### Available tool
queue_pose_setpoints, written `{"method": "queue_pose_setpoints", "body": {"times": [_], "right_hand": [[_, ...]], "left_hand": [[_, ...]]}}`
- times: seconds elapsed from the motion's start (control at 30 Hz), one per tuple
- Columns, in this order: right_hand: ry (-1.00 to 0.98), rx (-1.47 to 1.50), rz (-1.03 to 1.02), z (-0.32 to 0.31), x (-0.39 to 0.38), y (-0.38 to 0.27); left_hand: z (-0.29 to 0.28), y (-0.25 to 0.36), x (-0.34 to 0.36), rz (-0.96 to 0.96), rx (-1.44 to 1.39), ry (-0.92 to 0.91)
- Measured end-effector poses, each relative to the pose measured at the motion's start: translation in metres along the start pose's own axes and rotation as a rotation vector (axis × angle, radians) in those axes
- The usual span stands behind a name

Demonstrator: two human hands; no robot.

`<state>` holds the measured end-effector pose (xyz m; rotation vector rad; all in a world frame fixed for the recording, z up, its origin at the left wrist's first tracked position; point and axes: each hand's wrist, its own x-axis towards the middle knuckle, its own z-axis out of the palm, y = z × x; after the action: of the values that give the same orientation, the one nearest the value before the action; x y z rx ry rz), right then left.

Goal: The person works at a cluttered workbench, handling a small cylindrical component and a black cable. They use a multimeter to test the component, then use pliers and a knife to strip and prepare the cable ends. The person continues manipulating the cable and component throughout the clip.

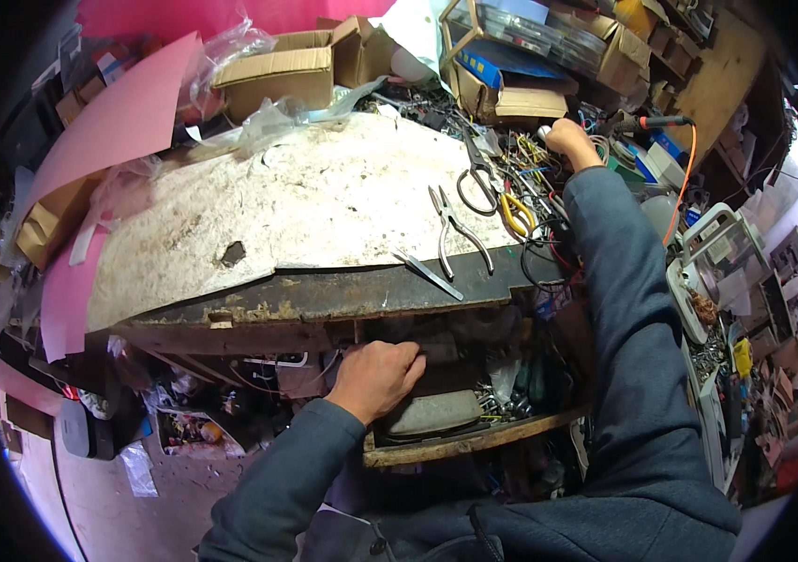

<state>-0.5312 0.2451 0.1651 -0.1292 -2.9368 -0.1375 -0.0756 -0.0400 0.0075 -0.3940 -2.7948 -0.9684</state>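
Observation:
My left hand (377, 381) is closed, its fingers curled at the left side of an open wooden drawer (474, 448) below the bench edge. Whatever it may grip is hidden. Inside the drawer lie a grey flat-topped object (434, 413) and small metal parts (509, 405). My right arm reaches to the back right, where my right hand (571, 143) is closed among the clutter. A small pale thing (545, 133) shows at its fingertips, too small to name. Nearer on the bench lie scissors (479, 173), long-nose pliers (451, 234), yellow-handled pliers (518, 215) and tweezers (428, 273).
A stained white sheet (324, 197) covers much of the bench. Cardboard boxes (277, 80) and pink sheets (122, 131) stand at the back and left. A soldering iron (666, 122) with an orange cord lies right of my right hand. A transparent-lidded case (722, 258) is at the right.

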Motion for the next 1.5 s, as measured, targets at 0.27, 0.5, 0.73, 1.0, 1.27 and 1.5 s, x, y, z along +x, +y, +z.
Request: {"method": "queue_pose_setpoints", "body": {"times": [0.27, 0.5, 0.73, 1.0, 1.27, 1.5], "right_hand": [[0.239, 0.24, 0.075, -0.077, -0.066, -0.006], [0.488, 0.302, 0.093, -0.108, -0.101, 0.005], [0.508, 0.394, 0.18, -0.109, -0.096, 0.034], [0.493, 0.875, 0.443, -0.088, -0.08, 0.087], [0.18, 1.138, -0.149, -0.1, -0.112, 0.092], [-0.081, 1.12, -0.307, -0.084, -0.142, 0.05]], "left_hand": [[-0.001, 0.0, -0.005, -0.029, -0.021, 0.052], [-0.001, -0.001, -0.006, -0.025, -0.008, 0.074], [0.0, -0.003, -0.007, -0.01, -0.035, 0.099], [-0.001, -0.001, -0.007, -0.021, -0.024, 0.103], [0.0, 0.001, -0.006, -0.022, 0.006, 0.086], [-0.001, -0.002, -0.009, -0.022, 0.023, 0.119]]}}
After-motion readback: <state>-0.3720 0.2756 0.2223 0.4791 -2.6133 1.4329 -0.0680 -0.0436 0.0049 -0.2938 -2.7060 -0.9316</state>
